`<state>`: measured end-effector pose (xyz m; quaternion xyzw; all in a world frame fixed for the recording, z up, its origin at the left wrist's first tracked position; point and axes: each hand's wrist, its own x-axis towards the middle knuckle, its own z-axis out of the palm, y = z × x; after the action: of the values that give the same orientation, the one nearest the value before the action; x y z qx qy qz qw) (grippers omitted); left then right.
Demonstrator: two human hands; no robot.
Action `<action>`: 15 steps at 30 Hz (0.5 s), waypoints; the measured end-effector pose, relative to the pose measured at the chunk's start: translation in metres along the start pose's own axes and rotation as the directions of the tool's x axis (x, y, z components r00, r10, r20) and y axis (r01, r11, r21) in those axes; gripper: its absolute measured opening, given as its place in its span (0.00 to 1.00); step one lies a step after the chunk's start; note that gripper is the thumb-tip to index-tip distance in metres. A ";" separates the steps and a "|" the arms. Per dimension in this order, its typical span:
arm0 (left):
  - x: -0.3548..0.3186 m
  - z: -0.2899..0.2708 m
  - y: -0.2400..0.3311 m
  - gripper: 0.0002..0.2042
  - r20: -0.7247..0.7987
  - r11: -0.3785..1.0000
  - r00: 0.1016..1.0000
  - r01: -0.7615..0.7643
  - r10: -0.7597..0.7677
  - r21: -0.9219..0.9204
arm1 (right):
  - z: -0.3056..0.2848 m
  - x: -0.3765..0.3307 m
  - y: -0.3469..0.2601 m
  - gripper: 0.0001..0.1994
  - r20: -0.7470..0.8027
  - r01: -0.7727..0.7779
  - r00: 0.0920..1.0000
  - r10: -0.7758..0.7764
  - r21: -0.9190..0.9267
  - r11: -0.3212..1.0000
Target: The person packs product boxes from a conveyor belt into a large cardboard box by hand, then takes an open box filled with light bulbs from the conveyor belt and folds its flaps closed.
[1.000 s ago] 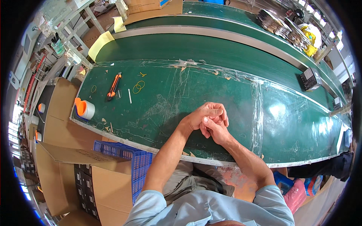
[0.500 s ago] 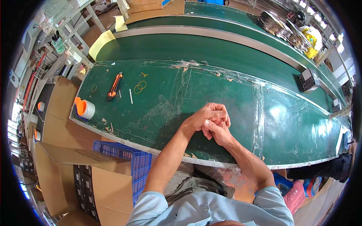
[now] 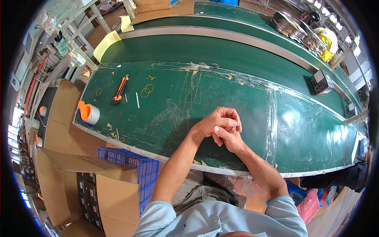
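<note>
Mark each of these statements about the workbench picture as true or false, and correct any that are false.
1. The left hand and the right hand are clasped together above the green table. True.
2. The right hand grips the orange utility knife. False: the knife lies on the table, far to the left of both hands.
3. A roll of tape with an orange core sits near the table's left edge. True.
4. The yellow rubber bands lie inside the blue crate. False: they lie on the table, just right of the knife.
5. The blue crate stands on the table. False: it is below the table's near edge, among cardboard boxes.
</note>
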<state>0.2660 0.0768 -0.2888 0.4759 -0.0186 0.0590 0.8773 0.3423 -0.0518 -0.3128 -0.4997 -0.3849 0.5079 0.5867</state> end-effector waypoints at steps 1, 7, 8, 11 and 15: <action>-0.001 0.000 0.000 0.06 -0.013 1.000 1.000 0.017 -0.017 0.018 | 0.000 0.000 0.000 0.19 0.000 0.009 1.000 -0.009 0.002 1.000; -0.001 0.001 -0.002 0.12 -0.023 1.000 1.000 -0.014 0.014 0.007 | 0.002 0.001 -0.001 0.18 0.008 0.023 1.000 -0.024 0.025 0.999; -0.001 0.001 -0.003 0.13 -0.026 1.000 0.999 -0.025 0.025 0.007 | 0.001 0.001 -0.001 0.17 0.013 0.016 1.000 -0.016 0.028 0.999; 0.000 0.001 -0.003 0.14 -0.033 1.000 0.999 -0.028 0.028 -0.005 | -0.001 0.001 0.001 0.18 0.017 0.024 1.000 -0.024 -0.004 1.000; -0.002 0.000 -0.002 0.13 -0.038 1.000 0.999 -0.006 0.007 0.014 | 0.002 0.000 -0.004 0.19 0.019 0.029 0.999 -0.029 -0.023 0.999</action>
<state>0.2643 0.0755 -0.2903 0.4805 -0.0030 0.0712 0.8741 0.3409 -0.0511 -0.3080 -0.4962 -0.4033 0.4995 0.5845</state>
